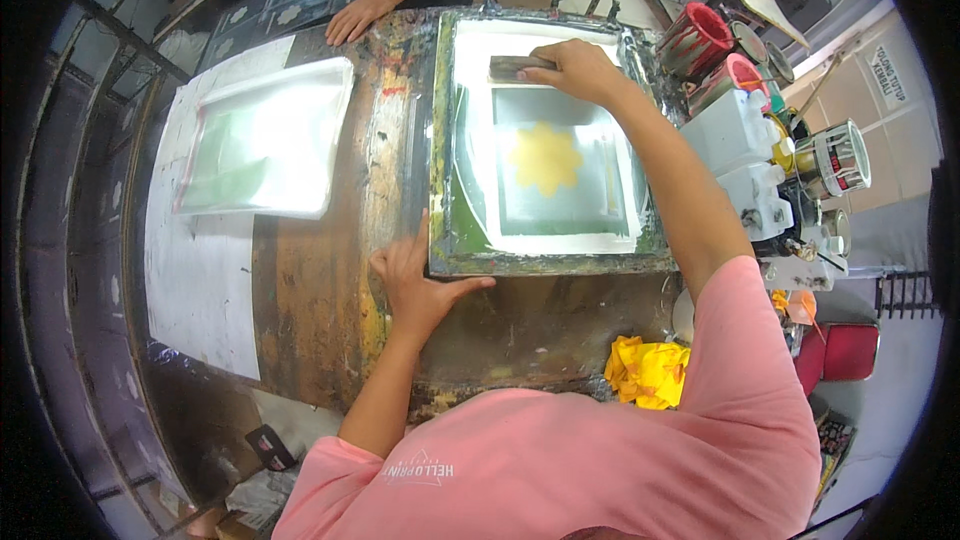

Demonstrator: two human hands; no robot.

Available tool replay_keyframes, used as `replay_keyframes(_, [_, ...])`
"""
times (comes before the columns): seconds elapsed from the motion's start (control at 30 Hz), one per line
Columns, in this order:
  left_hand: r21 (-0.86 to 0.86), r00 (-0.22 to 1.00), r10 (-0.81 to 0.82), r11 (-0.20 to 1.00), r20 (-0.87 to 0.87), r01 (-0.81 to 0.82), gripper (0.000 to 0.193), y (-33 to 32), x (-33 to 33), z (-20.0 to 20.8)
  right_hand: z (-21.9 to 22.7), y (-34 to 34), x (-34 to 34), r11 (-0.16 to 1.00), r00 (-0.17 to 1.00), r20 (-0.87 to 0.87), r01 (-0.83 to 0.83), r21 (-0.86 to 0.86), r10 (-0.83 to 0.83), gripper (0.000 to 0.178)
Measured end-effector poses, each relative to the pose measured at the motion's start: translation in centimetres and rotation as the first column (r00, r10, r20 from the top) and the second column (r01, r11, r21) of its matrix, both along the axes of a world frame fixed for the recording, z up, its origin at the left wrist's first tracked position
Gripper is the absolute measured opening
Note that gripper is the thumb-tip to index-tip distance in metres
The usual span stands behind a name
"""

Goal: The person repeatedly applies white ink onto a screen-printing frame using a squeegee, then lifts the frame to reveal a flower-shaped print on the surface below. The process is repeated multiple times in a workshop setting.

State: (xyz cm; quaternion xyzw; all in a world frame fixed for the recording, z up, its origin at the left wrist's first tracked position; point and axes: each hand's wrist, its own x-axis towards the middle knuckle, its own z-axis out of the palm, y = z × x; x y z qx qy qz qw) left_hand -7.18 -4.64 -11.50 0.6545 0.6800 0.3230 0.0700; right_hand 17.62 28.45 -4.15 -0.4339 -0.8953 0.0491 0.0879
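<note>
A screen printing frame (560,265) with dark, paint-stained rails lies flat on the worktable (320,300). Through its mesh, a yellow flower shape (545,158) shows in the middle of a pale rectangle. My right hand (578,70) is closed around a squeegee (508,68) with a wooden handle, over the far part of the mesh, beyond the flower. At the near left corner of the frame rests my left hand (412,285). Its fingers are spread, some along the left rail and the thumb along the near rail.
A stack of shiny clear plastic sheets (265,145) lies on white paper (200,280) at the left. Another person's hand (358,18) rests on the far table edge. Paint cans (695,40) and white jugs (725,130) crowd the right. A yellow crumpled cloth (648,372) sits near me.
</note>
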Motion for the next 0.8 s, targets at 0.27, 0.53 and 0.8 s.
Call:
replay_keyframes(0.27, [0.052, 0.997, -0.032, 0.998, 0.069, 0.029, 0.126, -0.1, 0.0, -0.4, -3.4, -5.2, 0.4, 0.966, 0.995, -0.096, 0.011, 0.257, 0.014, 0.038])
replay_keyframes(0.53, [0.078, 0.998, -0.009, 0.997, 0.059, 0.005, 0.118, -0.3, 0.1, -0.6, 0.7, -25.5, 1.7, 0.998, 0.999, -0.012, 0.039, 0.059, -0.039, 0.041])
replay_keyframes(0.8, [0.201, 0.494, -0.147, 0.978, 0.857, -0.058, 0.101, 1.4, 3.6, 6.8, 8.7, -27.2, 0.7, 0.866, 0.987, -0.157, 0.117, 0.485, -0.045, 0.033])
